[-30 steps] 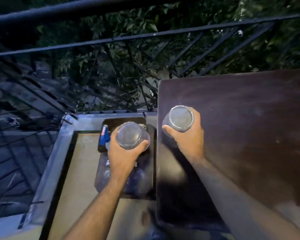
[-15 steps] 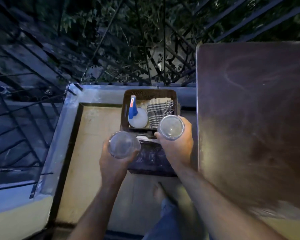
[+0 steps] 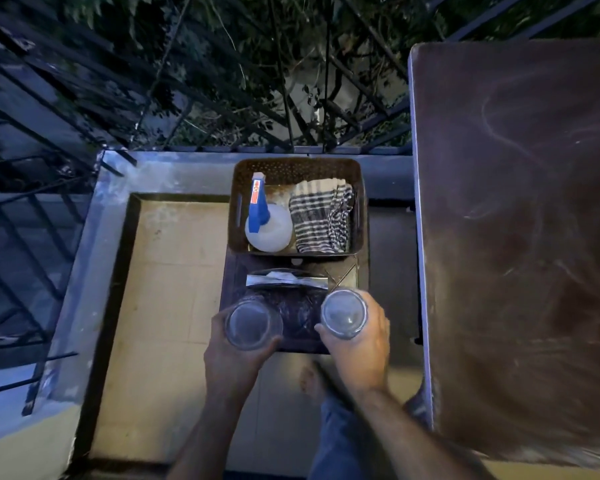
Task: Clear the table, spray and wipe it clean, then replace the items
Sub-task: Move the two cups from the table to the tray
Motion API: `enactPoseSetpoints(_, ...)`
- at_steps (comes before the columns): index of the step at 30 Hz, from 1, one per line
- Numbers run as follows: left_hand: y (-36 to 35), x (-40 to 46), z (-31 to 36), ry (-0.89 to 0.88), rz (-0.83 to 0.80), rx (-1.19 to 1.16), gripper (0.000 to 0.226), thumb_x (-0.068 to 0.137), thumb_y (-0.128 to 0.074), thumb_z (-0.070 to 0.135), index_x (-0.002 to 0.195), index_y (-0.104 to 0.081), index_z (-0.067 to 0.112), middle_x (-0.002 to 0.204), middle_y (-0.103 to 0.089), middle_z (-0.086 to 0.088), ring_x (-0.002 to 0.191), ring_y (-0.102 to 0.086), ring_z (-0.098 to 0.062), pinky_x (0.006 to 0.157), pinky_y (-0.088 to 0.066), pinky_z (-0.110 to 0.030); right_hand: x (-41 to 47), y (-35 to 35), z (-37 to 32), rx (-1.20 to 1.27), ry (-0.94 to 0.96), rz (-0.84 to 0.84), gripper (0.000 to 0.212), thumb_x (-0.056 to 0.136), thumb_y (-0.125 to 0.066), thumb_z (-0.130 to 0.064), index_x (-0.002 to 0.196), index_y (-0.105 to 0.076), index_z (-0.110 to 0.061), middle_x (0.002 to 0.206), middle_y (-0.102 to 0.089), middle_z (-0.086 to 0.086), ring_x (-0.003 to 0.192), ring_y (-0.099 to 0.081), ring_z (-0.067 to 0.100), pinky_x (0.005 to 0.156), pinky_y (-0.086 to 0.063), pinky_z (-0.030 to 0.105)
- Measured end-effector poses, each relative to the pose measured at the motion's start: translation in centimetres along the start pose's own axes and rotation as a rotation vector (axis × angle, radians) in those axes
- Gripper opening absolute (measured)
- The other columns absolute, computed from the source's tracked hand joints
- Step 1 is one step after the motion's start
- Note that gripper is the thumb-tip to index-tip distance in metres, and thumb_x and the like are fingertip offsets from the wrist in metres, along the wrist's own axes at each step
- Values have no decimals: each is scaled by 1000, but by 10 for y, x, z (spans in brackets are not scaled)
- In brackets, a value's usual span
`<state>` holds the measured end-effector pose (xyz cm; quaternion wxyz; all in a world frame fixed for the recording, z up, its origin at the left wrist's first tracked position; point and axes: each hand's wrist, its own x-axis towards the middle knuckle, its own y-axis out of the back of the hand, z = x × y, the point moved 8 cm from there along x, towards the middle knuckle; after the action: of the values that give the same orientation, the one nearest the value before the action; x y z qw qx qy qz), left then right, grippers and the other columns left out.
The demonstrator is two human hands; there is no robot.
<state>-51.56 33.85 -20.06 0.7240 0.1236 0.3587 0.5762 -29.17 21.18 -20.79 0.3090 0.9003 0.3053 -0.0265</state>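
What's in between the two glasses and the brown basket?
In the head view, a silvery napkin holder with white paper sits on the dark tray, between the glasses and basket.

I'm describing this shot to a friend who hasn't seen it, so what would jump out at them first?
First, the two clear glasses, seen from above: one in the left hand, one in the right hand, held over a dark tray on the balcony floor. Behind it, a brown basket holds a blue-topped spray bottle and a striped cloth. The brown table on the right looks bare.
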Motion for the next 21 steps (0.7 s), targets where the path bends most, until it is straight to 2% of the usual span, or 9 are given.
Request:
enactPoseSetpoints(3, -5, 11, -1, -11, -9, -23, 81, 53, -100, 25, 116, -50, 36, 104, -61, 19, 97, -59, -8, 85, -43, -19, 5, -13, 8, -51, 8, -46, 86, 50, -98, -28, 126, -58, -30, 120, -61, -18, 116, -47, 11, 99, -38, 19)
enactPoseSetpoints(9, -10, 30, -4, -29, -47, -22, 85, 53, -100, 25, 121, -50, 35, 108, -61, 13, 98, -59, -9, 87, -45, -20, 10, -29, 15, -97, -29, -77, 90, 52, -97, -28, 131, -53, -30, 125, -61, -14, 118, -48, 14, 101, -44, 32)
enactPoseSetpoints(13, -16, 37, -6, -41, -103, -28, 86, 53, -100, 21, 122, -50, 37, 105, -58, 29, 91, -58, 17, 79, -42, -3, 9, -31, 15, -110, -23, -69, 92, 53, -97, -27, 134, -52, -26, 129, -60, -11, 121, -47, 13, 105, -43, 36)
enactPoseSetpoints(14, -17, 39, -6, -42, -114, -22, 87, 53, -100, 21, 123, -50, 36, 105, -56, 31, 90, -56, 18, 77, -42, -2, 8, -32, 16, -116, -29, -71, 93, 54, -97, -27, 134, -52, -26, 130, -60, -11, 122, -47, 13, 106, -43, 36)
enactPoseSetpoints(16, -19, 41, -5, -44, -126, -18, 89, 52, -100, 20, 125, -51, 34, 104, -55, 31, 89, -55, 11, 75, -40, 2, 8, -33, 16, -122, -38, -67, 94, 54, -98, -27, 136, -51, -26, 131, -60, -10, 122, -47, 13, 106, -42, 36)
enactPoseSetpoints(18, -21, 43, -6, -46, -137, -23, 93, 51, -100, 21, 129, -51, 31, 108, -57, 23, 95, -55, 3, 76, -39, 3, 8, -32, 15, -116, -41, -61, 96, 54, -98, -27, 137, -50, -27, 132, -59, -10, 123, -48, 13, 107, -42, 35)
enactPoseSetpoints(21, -25, 45, -7, -52, -160, -35, 99, 49, -101, 26, 133, -48, 31, 119, -57, 14, 107, -54, -6, 81, -39, -6, 7, -35, 16, -127, -55, -83, 96, 54, -97, -29, 137, -48, -29, 132, -58, -10, 124, -48, 13, 107, -42, 34)
